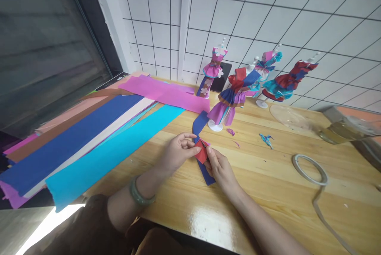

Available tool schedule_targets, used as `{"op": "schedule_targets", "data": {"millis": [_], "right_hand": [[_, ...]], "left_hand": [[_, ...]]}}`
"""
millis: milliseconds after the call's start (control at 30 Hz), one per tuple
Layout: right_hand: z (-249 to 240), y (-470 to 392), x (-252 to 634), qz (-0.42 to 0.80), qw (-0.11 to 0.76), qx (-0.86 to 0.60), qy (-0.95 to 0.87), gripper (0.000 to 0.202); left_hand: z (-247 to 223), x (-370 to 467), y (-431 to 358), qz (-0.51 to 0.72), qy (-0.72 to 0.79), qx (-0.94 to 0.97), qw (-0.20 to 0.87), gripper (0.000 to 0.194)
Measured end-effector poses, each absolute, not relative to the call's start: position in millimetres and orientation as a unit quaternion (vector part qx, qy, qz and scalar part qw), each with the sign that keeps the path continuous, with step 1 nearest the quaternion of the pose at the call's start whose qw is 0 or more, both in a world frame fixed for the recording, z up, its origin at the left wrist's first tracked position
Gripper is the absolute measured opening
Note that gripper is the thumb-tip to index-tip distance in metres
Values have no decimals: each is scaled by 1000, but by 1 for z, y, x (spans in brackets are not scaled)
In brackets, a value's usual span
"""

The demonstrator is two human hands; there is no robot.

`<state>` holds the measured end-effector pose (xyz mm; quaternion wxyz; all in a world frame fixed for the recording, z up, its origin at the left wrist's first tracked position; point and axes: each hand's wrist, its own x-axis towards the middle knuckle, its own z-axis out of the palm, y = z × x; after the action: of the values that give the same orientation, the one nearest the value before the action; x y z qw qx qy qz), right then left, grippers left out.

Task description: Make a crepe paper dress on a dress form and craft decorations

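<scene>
Between my two hands, above the wooden table, is a small folded piece of red crepe paper (pixel 201 155). My left hand (pixel 180 150) pinches its left edge between thumb and fingers. From the other side, my right hand (pixel 219 164) grips its right edge, thumb on top. A strip of blue crepe paper (pixel 200 123) passes behind the red piece, its lower end showing under my right hand. Something thin and dark lies at the top of the red piece, too small to name. Just beyond stands a miniature dress form in a red, blue and pink paper dress (pixel 231 98).
Long crepe paper strips, including a cyan strip (pixel 119 150) and a pink strip (pixel 166 94), cover the left side. More dressed forms (pixel 290 80) and a phone (pixel 222 77) stand by the tiled wall. Right lie a double-sided tape roll (pixel 297 163), clear tape (pixel 330 133) and teal scraps (pixel 266 140).
</scene>
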<state>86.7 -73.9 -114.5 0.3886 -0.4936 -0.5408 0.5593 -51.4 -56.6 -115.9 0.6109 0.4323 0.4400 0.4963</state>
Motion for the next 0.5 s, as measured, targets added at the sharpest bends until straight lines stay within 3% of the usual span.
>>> {"op": "schedule_targets", "data": {"millis": [500], "right_hand": [[-126, -71, 91, 529, 384, -520, -549, 39]], "left_hand": [[-117, -48, -58, 485, 443, 409, 634, 42]]}}
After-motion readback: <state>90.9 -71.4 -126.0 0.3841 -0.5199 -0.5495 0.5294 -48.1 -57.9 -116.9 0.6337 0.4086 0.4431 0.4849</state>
